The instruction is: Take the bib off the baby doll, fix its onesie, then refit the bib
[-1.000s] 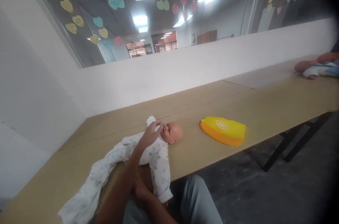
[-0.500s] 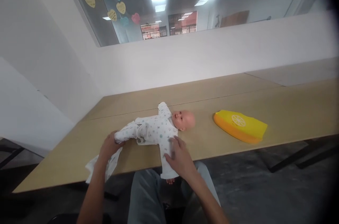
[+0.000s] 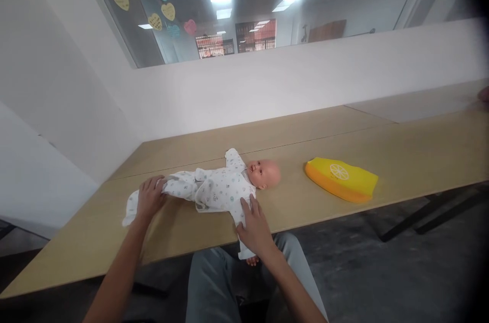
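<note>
A baby doll in white printed clothes lies on its back on the table, head to the right and legs to the left. My left hand is closed around the doll's trouser leg, low down, and the printed cloth shows past it on the left. My right hand lies over the doll's near sleeve, fingers apart and touching the cloth. Below the cuff, the doll's small hand hangs beyond the table edge. The far sleeve stretches toward the wall.
A yellow and orange pouch-like item with a white citrus-slice print lies right of the doll. The wooden table meets a white wall behind. Part of another person's hand shows at the right edge.
My left hand has moved left and slightly up, and the loose cloth beside it now lies farther up on the table. My right hand has settled lower on the near sleeve.
</note>
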A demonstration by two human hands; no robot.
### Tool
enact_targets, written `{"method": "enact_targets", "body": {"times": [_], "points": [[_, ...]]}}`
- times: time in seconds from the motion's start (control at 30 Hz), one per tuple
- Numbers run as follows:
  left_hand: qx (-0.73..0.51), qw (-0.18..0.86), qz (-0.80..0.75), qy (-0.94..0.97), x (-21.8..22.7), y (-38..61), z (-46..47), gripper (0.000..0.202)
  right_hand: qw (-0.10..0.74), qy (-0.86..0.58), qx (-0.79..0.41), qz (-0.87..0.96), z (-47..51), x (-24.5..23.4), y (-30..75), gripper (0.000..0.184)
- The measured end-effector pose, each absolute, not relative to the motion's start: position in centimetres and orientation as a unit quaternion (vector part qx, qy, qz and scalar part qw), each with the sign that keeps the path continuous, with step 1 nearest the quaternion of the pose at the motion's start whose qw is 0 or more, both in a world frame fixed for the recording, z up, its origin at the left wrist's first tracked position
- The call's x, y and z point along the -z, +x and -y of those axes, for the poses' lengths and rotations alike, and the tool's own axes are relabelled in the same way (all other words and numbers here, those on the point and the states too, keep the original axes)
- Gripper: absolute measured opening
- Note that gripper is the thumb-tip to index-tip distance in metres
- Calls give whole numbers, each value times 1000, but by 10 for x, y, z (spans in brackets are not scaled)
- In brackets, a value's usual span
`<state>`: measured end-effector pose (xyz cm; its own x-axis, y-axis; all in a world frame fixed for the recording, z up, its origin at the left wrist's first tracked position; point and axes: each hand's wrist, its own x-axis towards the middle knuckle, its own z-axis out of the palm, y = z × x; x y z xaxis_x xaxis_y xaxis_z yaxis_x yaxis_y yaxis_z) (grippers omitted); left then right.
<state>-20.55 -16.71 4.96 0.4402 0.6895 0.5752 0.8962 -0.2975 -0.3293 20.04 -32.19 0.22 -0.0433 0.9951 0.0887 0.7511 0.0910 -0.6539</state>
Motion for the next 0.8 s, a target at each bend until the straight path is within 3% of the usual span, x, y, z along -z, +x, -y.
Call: {"method": "enact_targets", "body": {"times": [0.27,0.4,0.57,0.67,0.8], "points": [[156,253,484,-823,-24,-207,200,34,258,-640,-162,705,327,-11,193,69],[144,218,442,-858,-39,-191,213,51,294,-518,-83,799,298,-40,173,58],[164,176,490,-838,-44,-155,209,69,248,-448,-29,859,228,-49,142,56],[130,132,485,-854,-31,-137,202,63,245,-445,-18,861,204,-38,131,68],[103,140,491,-854,-12,-115,201,57,280,-424,-35,861,197,-25,131,68]]}}
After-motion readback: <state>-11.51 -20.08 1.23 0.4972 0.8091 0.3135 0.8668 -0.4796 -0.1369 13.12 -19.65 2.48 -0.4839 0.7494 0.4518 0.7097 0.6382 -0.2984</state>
